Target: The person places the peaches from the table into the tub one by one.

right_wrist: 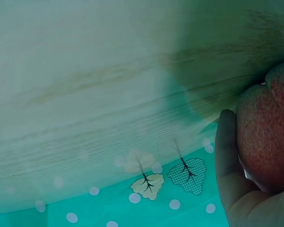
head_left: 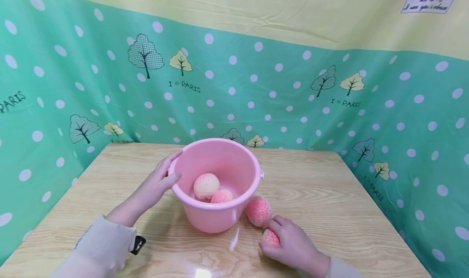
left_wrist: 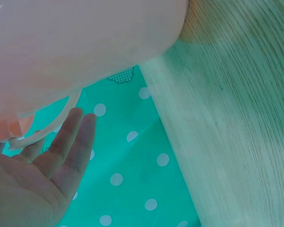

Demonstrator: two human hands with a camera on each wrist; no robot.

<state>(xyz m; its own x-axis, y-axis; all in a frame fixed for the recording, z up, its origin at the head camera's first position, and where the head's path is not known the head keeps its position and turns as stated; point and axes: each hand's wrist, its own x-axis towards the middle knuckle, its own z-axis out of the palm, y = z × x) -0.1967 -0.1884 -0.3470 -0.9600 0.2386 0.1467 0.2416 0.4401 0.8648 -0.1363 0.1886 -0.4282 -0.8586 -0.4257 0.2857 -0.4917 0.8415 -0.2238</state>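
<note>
A pink bucket stands upright on the table, its mouth tipped toward the head view. Two pale pink peaches lie inside it. My left hand rests against the left side of the rim. In the left wrist view, the fingers stretch out beside the bucket's curved handle. My right hand grips a peach low over the table; its cleft shows in the right wrist view, with fingers and palm around it. Another, deeper pink peach sits between the bucket and this hand, close to the fingertips.
The wood-grain table extends on both sides of the bucket. Behind and along its sides hangs a green and yellow cloth with dots and trees. A black strap end sticks out at the left sleeve.
</note>
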